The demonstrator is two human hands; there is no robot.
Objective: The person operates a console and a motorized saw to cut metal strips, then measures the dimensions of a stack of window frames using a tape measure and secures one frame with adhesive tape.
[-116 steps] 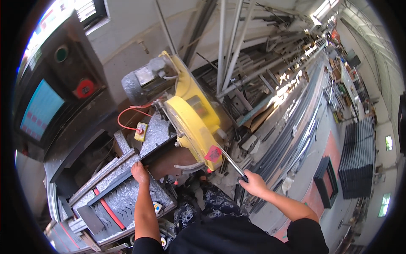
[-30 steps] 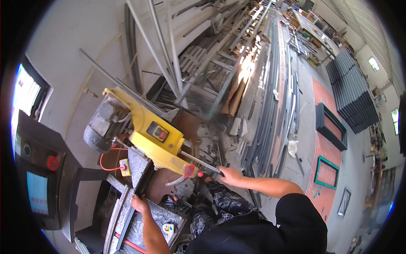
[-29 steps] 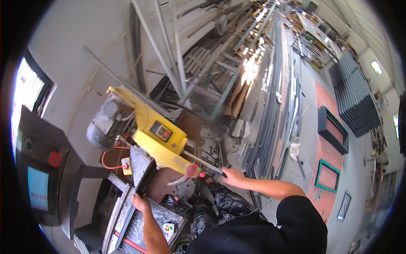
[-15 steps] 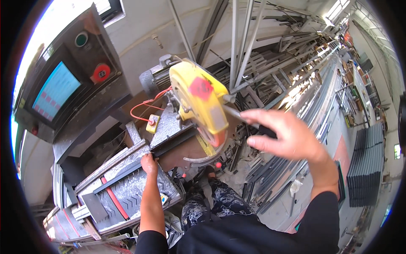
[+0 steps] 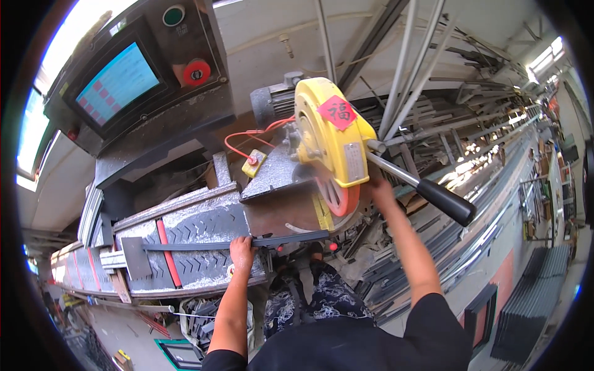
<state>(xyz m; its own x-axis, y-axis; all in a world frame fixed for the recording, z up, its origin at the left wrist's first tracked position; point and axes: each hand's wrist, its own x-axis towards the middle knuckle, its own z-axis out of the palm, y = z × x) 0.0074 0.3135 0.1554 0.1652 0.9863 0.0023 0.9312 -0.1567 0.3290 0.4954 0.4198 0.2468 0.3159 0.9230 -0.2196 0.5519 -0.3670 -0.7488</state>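
My left hand (image 5: pixel 242 250) is closed round a long dark grey metal profile (image 5: pixel 198 245), which lies across the saw bench from a flat plate on the left to the cutting area. Above its right end stands a cut-off saw with a yellow guard (image 5: pixel 322 133) and a red-rimmed blade cover (image 5: pixel 343 201). Its lever with a black grip (image 5: pixel 447 201) sticks out to the right, with no hand on it. My right hand (image 5: pixel 378 187) reaches past the right side of the guard, below the lever. Its fingers are hidden behind the saw.
A control panel with a lit screen (image 5: pixel 117 83) and a red stop button (image 5: pixel 196 72) stands at the upper left. A yellow switch box (image 5: pixel 254 163) on a red cable sits behind the fence (image 5: pixel 278 190). Long metal bars (image 5: pixel 427 247) lie stacked on the right.
My right hand has let go of the lever and moved in beside the saw head. My left hand has drawn the profile away from the fence towards me. The view has shifted left.
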